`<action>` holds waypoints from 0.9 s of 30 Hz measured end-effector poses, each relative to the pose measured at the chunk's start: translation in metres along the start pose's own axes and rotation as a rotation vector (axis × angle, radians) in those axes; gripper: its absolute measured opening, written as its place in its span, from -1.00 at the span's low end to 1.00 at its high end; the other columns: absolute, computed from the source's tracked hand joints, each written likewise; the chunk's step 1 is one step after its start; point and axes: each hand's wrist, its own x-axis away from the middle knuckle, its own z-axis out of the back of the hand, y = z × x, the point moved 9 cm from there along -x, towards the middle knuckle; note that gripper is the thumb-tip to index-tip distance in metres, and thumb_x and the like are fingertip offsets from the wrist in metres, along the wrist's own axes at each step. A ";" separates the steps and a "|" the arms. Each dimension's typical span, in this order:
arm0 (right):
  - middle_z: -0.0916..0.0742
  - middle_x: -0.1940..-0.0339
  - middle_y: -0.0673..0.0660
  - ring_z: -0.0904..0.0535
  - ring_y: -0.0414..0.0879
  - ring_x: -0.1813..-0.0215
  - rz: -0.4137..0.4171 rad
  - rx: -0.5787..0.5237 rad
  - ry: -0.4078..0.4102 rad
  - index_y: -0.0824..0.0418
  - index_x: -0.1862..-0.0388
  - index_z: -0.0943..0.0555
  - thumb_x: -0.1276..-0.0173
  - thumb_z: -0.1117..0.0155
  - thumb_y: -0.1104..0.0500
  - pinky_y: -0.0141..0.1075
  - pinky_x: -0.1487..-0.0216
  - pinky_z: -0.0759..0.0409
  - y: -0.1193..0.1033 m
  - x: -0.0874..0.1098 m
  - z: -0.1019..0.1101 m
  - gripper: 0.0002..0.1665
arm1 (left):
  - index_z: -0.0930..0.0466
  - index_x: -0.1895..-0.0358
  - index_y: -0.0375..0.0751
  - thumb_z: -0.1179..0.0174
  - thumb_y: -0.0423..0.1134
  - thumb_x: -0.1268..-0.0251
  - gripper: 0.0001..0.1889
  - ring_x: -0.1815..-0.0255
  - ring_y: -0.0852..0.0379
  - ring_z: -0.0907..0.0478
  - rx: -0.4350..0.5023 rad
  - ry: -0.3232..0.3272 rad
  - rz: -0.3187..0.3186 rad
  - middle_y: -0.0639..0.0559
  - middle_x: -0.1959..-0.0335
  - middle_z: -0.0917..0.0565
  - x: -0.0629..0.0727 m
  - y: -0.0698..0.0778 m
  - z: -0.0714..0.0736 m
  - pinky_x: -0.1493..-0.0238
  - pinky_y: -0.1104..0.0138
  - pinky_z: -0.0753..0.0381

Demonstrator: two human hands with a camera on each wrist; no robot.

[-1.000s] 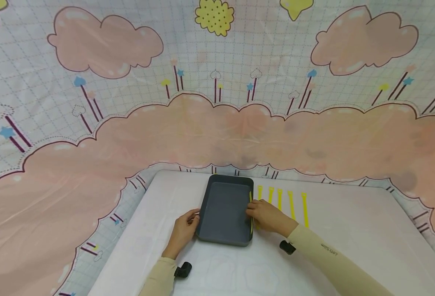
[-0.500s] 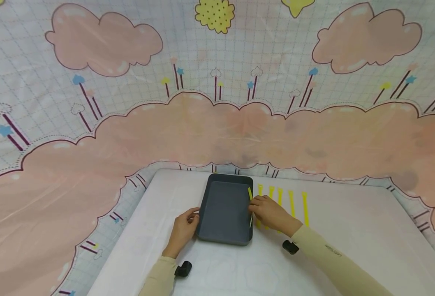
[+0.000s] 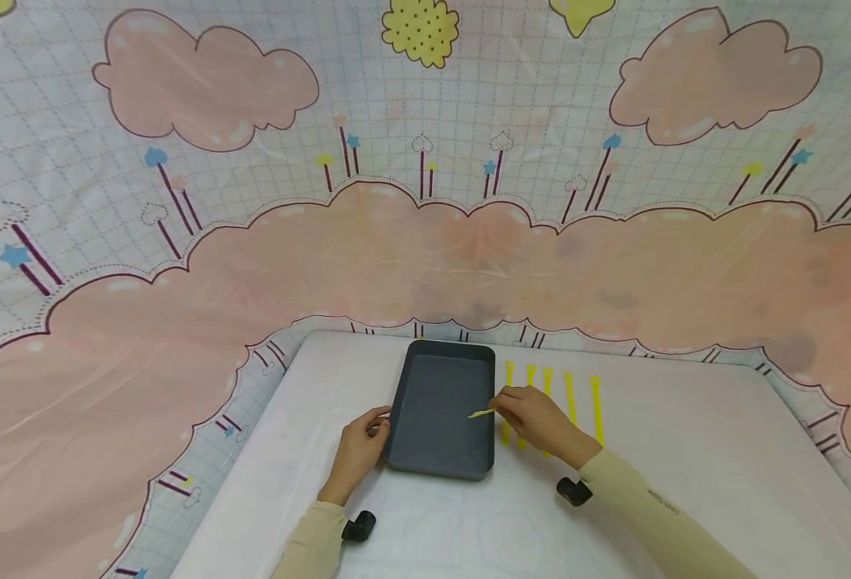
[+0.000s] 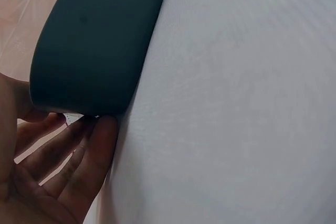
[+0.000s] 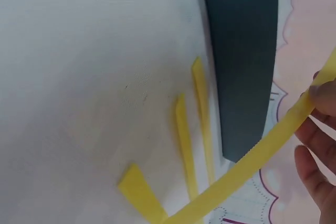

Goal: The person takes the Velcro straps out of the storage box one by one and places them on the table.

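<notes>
A dark grey rectangular tray (image 3: pixel 440 418) lies on the white table. My left hand (image 3: pixel 359 450) touches the tray's outer left side; in the left wrist view its fingertips (image 4: pixel 105 129) meet the wall low down, near the tabletop. My right hand (image 3: pixel 536 420) pinches a flat yellow strip (image 5: pixel 247 166) between thumb and fingers, by the tray's right wall. One end of this strip (image 3: pixel 480 413) points left over the tray. Several other yellow strips (image 3: pixel 596 402) lie side by side on the table to the tray's right, partly covered by the right hand.
The white table (image 3: pixel 700 450) stretches around the tray. Behind it hangs a pink and white patterned cloth (image 3: pixel 541 265). Small black devices sit at the left wrist (image 3: pixel 359 527) and the right wrist (image 3: pixel 573 490).
The pinched strip, earlier lengthwise along the tray's right wall, has turned and now points left over the tray. My right hand has shifted slightly right. The left hand and tray look unmoved.
</notes>
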 end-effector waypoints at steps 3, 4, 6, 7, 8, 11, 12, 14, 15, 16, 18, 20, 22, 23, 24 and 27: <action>-0.72 0.26 -0.04 -0.65 -0.22 0.27 -0.038 -0.070 0.025 0.11 0.15 -0.71 -0.23 -0.40 0.35 -0.35 0.21 -0.66 0.003 0.002 0.005 -0.76 | -0.65 -0.11 -0.20 -0.14 -0.36 -0.38 -0.71 0.18 -0.02 -0.75 -0.006 -0.001 -0.005 -0.14 0.16 -0.78 0.000 -0.001 -0.001 0.20 0.25 -0.68; -0.72 0.27 -0.05 -0.63 -0.24 0.30 -0.059 -0.091 0.033 0.11 0.15 -0.70 -0.22 -0.40 0.35 -0.38 0.25 -0.64 0.006 0.003 0.007 -0.76 | -0.66 -0.11 -0.20 -0.14 -0.35 -0.38 -0.71 0.18 -0.02 -0.75 -0.006 -0.001 -0.004 -0.14 0.16 -0.78 0.000 -0.001 -0.001 0.19 0.25 -0.68; -0.71 0.29 -0.05 -0.59 -0.28 0.34 -0.102 -0.143 0.052 0.12 0.14 -0.70 -0.21 -0.41 0.35 -0.42 0.31 -0.61 0.011 0.004 0.011 -0.75 | -0.65 -0.11 -0.20 -0.14 -0.35 -0.38 -0.71 0.18 -0.02 -0.75 -0.005 -0.001 -0.005 -0.14 0.16 -0.78 0.000 -0.001 0.000 0.20 0.25 -0.68; -0.70 0.30 -0.05 -0.56 -0.30 0.36 -0.129 -0.170 0.055 0.13 0.14 -0.69 -0.22 -0.40 0.36 -0.44 0.34 -0.58 0.014 0.005 0.012 -0.75 | -0.65 -0.12 -0.20 -0.14 -0.35 -0.38 -0.71 0.18 -0.03 -0.75 -0.002 -0.001 -0.003 -0.14 0.16 -0.78 0.000 -0.001 0.000 0.20 0.25 -0.68; -0.70 0.30 -0.06 -0.54 -0.32 0.38 -0.151 -0.194 0.060 0.13 0.13 -0.69 -0.22 -0.40 0.36 -0.45 0.35 -0.56 0.016 0.006 0.013 -0.75 | -0.65 -0.12 -0.20 -0.14 -0.35 -0.38 -0.71 0.18 -0.03 -0.75 -0.001 -0.002 -0.002 -0.14 0.16 -0.78 0.000 -0.001 0.000 0.21 0.25 -0.68; -0.71 0.31 -0.04 -0.48 -0.35 0.41 -0.222 -0.266 0.071 0.16 0.12 -0.68 -0.27 -0.37 0.32 -0.45 0.39 -0.53 0.023 0.008 0.016 -0.80 | -0.65 -0.12 -0.19 -0.14 -0.35 -0.38 -0.71 0.18 -0.02 -0.75 -0.003 -0.001 0.002 -0.14 0.16 -0.78 0.000 -0.002 0.000 0.22 0.27 -0.67; -0.71 0.31 -0.04 -0.47 -0.36 0.42 -0.243 -0.285 0.074 0.15 0.12 -0.68 -0.28 -0.36 0.31 -0.46 0.39 -0.52 0.025 0.009 0.017 -0.80 | -0.65 -0.12 -0.19 -0.14 -0.35 -0.38 -0.71 0.18 -0.02 -0.75 -0.003 0.000 0.003 -0.14 0.16 -0.78 0.000 -0.002 0.000 0.22 0.27 -0.67; -0.72 0.31 -0.01 -0.47 -0.35 0.43 -0.273 -0.328 0.092 0.19 0.11 -0.69 -0.30 -0.35 0.30 -0.45 0.40 -0.52 0.027 0.011 0.020 -0.82 | -0.66 -0.11 -0.19 -0.15 -0.36 -0.37 -0.71 0.18 -0.03 -0.75 -0.005 0.001 0.004 -0.14 0.16 -0.78 0.001 -0.001 0.000 0.21 0.26 -0.67; -0.73 0.32 0.00 -0.48 -0.35 0.43 -0.288 -0.345 0.100 0.20 0.11 -0.69 -0.31 -0.34 0.29 -0.44 0.40 -0.53 0.029 0.012 0.021 -0.82 | -0.66 -0.11 -0.19 -0.15 -0.36 -0.37 -0.71 0.18 -0.03 -0.75 -0.006 0.002 0.003 -0.14 0.16 -0.78 0.001 -0.001 0.000 0.21 0.25 -0.67; -0.73 0.33 0.01 -0.49 -0.35 0.42 -0.298 -0.358 0.107 0.22 0.10 -0.68 -0.31 -0.34 0.29 -0.44 0.39 -0.53 0.030 0.013 0.021 -0.82 | -0.66 -0.11 -0.19 -0.15 -0.36 -0.37 -0.71 0.18 -0.04 -0.75 -0.006 0.003 0.003 -0.14 0.16 -0.78 0.001 0.000 0.001 0.20 0.24 -0.68; -0.73 0.35 0.01 -0.51 -0.35 0.41 -0.328 -0.389 0.117 0.25 0.08 -0.68 -0.31 -0.34 0.30 -0.43 0.37 -0.55 0.032 0.014 0.022 -0.80 | -0.66 -0.11 -0.20 -0.14 -0.36 -0.38 -0.71 0.18 -0.05 -0.75 -0.008 0.004 0.003 -0.15 0.16 -0.78 0.001 0.000 0.001 0.20 0.22 -0.68; -0.74 0.36 0.02 -0.53 -0.34 0.41 -0.361 -0.419 0.121 0.29 0.06 -0.67 -0.31 -0.33 0.31 -0.42 0.36 -0.56 0.035 0.015 0.022 -0.78 | -0.65 -0.12 -0.20 -0.14 -0.36 -0.38 -0.71 0.19 -0.05 -0.75 -0.011 0.003 -0.001 -0.15 0.16 -0.78 0.002 0.001 0.001 0.21 0.22 -0.68; -0.74 0.36 0.03 -0.54 -0.33 0.41 -0.394 -0.441 0.120 0.31 0.04 -0.66 -0.32 -0.33 0.30 -0.42 0.36 -0.57 0.038 0.017 0.022 -0.76 | -0.65 -0.12 -0.20 -0.14 -0.36 -0.38 -0.71 0.19 -0.04 -0.75 -0.011 0.004 0.000 -0.15 0.16 -0.78 0.002 0.002 0.001 0.23 0.24 -0.67; -0.74 0.36 0.04 -0.54 -0.32 0.41 -0.411 -0.454 0.121 0.33 0.03 -0.66 -0.32 -0.32 0.29 -0.42 0.36 -0.56 0.039 0.018 0.021 -0.75 | -0.65 -0.11 -0.21 -0.14 -0.36 -0.38 -0.71 0.20 -0.03 -0.75 -0.009 0.004 -0.002 -0.15 0.17 -0.78 0.002 0.002 0.001 0.24 0.25 -0.67; -0.74 0.36 0.05 -0.55 -0.31 0.42 -0.426 -0.466 0.121 0.34 0.03 -0.65 -0.33 -0.32 0.28 -0.42 0.36 -0.56 0.041 0.019 0.021 -0.74 | -0.65 -0.11 -0.21 -0.14 -0.36 -0.38 -0.71 0.20 -0.03 -0.74 -0.009 0.004 -0.002 -0.16 0.17 -0.78 0.002 0.002 0.001 0.24 0.27 -0.66; -0.73 0.36 0.07 -0.57 -0.21 0.44 -0.479 -0.508 0.123 0.33 0.02 -0.65 -0.34 -0.33 0.25 -0.42 0.39 -0.54 0.048 0.024 0.018 -0.73 | -0.66 -0.11 -0.21 -0.14 -0.37 -0.38 -0.71 0.20 -0.01 -0.74 -0.005 0.003 0.001 -0.15 0.17 -0.78 0.002 0.002 0.001 0.24 0.29 -0.65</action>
